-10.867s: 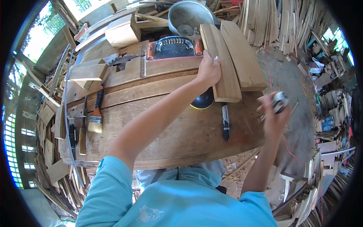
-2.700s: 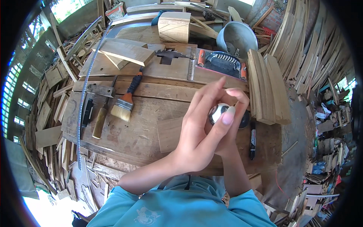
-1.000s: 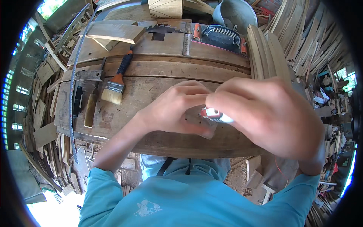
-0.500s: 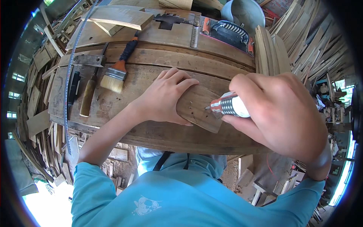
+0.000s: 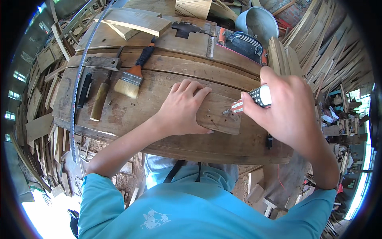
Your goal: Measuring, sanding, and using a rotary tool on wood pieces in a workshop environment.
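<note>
My left hand (image 5: 184,105) presses on a short, flat wooden board (image 5: 223,105), thumb at its near edge and fingers curled over its far side. Several small dark holes or marks show in the board's face. Wrapped in my right hand (image 5: 288,105) is a white hand tool (image 5: 258,96) with a dark star-patterned collar, a red-and-white striped nose and a thin metal tip; its exact kind is unclear. The tip points left and down at the board, by the marks; whether it touches cannot be told. The board lies on a wooden workbench (image 5: 159,144).
Left on the bench lie a paintbrush (image 5: 130,81), a wooden-handled tool (image 5: 100,99), a black object (image 5: 84,89) and a long metal ruler (image 5: 75,99). Behind are cut boards (image 5: 137,20), a black sander-like tool (image 5: 242,44) and a grey bucket (image 5: 258,22). Stacked timber surrounds the bench.
My right hand has turned, and the tool tilts more steeply, its tip slightly right in the picture. The view has shifted; my left hand still holds the board.
</note>
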The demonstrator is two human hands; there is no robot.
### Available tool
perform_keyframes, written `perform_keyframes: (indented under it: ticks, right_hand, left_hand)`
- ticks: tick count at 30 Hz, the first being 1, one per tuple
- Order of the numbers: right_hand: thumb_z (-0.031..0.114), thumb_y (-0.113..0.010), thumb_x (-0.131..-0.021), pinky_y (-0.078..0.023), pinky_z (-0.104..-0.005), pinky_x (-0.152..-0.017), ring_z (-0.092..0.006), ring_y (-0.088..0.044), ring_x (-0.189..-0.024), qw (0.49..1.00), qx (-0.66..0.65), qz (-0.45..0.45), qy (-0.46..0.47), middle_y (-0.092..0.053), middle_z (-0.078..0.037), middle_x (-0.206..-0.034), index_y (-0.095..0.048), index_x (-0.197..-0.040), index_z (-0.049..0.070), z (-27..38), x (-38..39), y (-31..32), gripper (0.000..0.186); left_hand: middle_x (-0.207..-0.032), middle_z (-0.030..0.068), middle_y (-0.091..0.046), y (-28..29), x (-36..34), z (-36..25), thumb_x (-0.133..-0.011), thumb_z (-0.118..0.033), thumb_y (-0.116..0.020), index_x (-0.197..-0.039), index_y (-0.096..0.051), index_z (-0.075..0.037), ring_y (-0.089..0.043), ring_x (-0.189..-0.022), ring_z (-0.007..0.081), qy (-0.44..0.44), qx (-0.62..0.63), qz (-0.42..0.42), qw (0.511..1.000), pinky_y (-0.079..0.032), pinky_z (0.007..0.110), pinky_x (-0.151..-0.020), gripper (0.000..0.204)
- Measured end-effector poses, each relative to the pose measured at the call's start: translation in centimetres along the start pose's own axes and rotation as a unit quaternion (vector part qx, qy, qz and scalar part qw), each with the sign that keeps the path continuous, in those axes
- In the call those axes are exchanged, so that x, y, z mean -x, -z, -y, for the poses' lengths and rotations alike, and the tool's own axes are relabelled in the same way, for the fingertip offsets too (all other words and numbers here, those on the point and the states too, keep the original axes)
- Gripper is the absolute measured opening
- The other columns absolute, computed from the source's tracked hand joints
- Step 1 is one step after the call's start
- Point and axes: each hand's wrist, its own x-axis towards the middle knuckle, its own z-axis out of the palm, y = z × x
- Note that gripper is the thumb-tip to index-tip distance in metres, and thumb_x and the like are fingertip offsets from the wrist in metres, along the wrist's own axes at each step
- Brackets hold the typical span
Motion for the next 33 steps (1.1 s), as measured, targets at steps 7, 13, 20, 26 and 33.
perform_keyframes:
  ticks: [7,13,20,26,33]
  right_hand:
    - [0.014,-0.074,-0.077,-0.051,-0.0382,-0.098,-0.0279,-0.068,-0.112,0.823,-0.535,0.036,0.190,-0.068,-0.022,-0.121,-0.061,-0.089,0.000,-2.7,-2.3,-3.8,0.023]
    - [-0.003,-0.071,-0.075,-0.051,-0.0465,-0.104,-0.0382,-0.058,-0.131,0.613,-0.694,0.155,0.345,-0.059,-0.035,-0.134,-0.068,-0.099,0.003,-4.1,-4.6,-6.3,0.025]
    - [0.003,-0.075,-0.079,-0.060,-0.0337,-0.076,-0.0231,-0.076,-0.088,0.558,-0.716,0.237,0.347,-0.076,-0.019,-0.106,-0.074,-0.106,-0.005,-4.3,-6.4,-8.1,0.028]
    - [0.001,-0.071,-0.082,-0.062,-0.0396,-0.068,-0.0341,-0.076,-0.078,0.532,-0.748,-0.006,0.396,-0.072,-0.018,-0.074,-0.070,-0.106,-0.006,-2.2,-5.3,-10.6,0.025]
    - [-0.002,-0.071,-0.079,-0.043,-0.0211,-0.058,-0.0065,-0.058,-0.062,0.572,-0.808,-0.021,0.138,-0.074,-0.008,-0.085,-0.075,-0.092,-0.001,-0.4,-1.9,-9.8,0.014]
  left_hand:
    - [-0.132,0.0149,-0.056,-0.1,0.1,0.2,-0.062,-0.054,-0.091,-0.142,-0.054,-0.003,-0.048,-0.130,0.0336,-0.013,-0.018,0.003,1.000,-0.036,0.046,-0.112,0.102]
    - [-0.130,0.0147,-0.056,-0.1,-0.1,0.4,-0.061,-0.053,-0.092,-0.142,-0.054,-0.004,-0.048,-0.129,0.0338,-0.013,-0.002,0.004,1.000,-0.036,0.047,-0.111,0.102]
    - [-0.130,0.0142,-0.057,0.0,0.0,0.4,-0.059,-0.051,-0.093,-0.141,-0.055,-0.005,-0.050,-0.127,0.0334,-0.023,0.019,0.007,1.000,-0.036,0.046,-0.111,0.101]
    - [-0.129,0.0132,-0.057,0.2,-0.5,0.4,-0.058,-0.050,-0.093,-0.140,-0.056,-0.006,-0.051,-0.127,0.0322,-0.023,0.017,0.025,0.999,-0.037,0.046,-0.110,0.101]
    - [-0.129,0.0130,-0.058,0.2,-0.3,0.5,-0.057,-0.048,-0.094,-0.142,-0.056,-0.008,-0.051,-0.127,0.0323,-0.013,0.022,0.015,1.000,-0.038,0.045,-0.111,0.101]
